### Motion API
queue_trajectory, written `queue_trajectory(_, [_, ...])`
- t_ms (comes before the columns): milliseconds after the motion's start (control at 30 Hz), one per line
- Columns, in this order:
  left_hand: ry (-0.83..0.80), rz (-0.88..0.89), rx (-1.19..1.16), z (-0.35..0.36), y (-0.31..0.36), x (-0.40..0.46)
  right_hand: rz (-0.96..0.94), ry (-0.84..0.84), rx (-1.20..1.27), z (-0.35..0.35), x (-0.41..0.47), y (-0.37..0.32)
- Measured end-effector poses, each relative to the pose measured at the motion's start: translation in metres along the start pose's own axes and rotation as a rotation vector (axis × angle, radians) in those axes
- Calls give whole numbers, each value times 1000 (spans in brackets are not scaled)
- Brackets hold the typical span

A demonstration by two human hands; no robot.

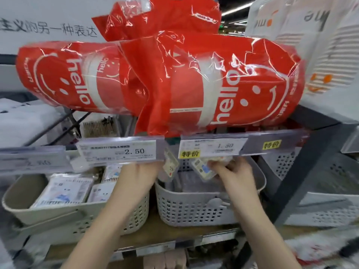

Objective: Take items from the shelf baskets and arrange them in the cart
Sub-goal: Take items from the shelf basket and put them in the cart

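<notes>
While both hands reach under the price rail, frame centre:
Left hand (142,176): fingers hidden, grip unclear.
Right hand (232,171): pinching small packet (203,169).
Packet position: above grey basket (194,206), lower centre.

There is a single view, from a camera worn on the person's head. It faces forward and slightly down, straight at the front edge of a shop shelf (136,247), from close in, at arm's reach. Both forearms enter from the bottom edge. The wide lens bends the price rail (213,146) and blurs the corners.
</notes>
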State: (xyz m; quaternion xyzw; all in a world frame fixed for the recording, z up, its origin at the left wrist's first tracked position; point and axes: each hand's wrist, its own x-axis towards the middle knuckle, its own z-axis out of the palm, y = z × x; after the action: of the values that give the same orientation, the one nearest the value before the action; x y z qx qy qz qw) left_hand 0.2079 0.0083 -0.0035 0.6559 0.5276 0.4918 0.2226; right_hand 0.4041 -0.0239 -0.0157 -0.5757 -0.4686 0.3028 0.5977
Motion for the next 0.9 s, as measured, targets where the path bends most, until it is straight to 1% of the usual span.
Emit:
queue_trajectory(33, [40, 97, 194, 4, 4, -1, 1, -23, -60, 2, 7, 0])
queue_trajectory(67, [12, 68, 245, 8, 8, -1, 10, -61, -120, 6, 14, 0])
queue_trajectory(133, [-115, -60, 237, 17, 11, 2, 60, -142, -222, 14, 25, 1])
queue_trajectory(167, [-169, -94, 242, 22, 10, 6, 91, -181, -254, 18, 29, 1])
queue_trajectory(233, [-272, -130, 360, 31, 10, 14, 117, -247, -294, 24, 38, 4])
queue_trajectory(300, [-319, -156, 473, 37, 13, 21, 112, -322, -362, 28, 44, 6])
queue_trajectory(367, [-389, -176, 529, 43, 12, 28, 108, -395, -404, 32, 47, 7])
queue_trajectory(467, [-488, -217, 528, 45, 13, 38, 129, -486, -425, 38, 49, 11])
queue_trajectory(533, [-526, -243, 493, 44, 17, 41, 195, -517, -371, 40, 51, 16])
queue_trajectory(633, [-596, -260, 465, 45, 20, 44, 225, -581, -353, 39, 53, 23])
queue_trajectory(700, [-613, -314, 409, 46, 19, 46, 256, -635, -332, 39, 55, 26])
queue_trajectory(767, [-629, -405, 366, 47, 17, 46, 273, -690, -361, 40, 58, 29])
queue_trajectory(900, [-708, -478, 405, 52, 13, 48, 255, -777, -483, 42, 64, 32])
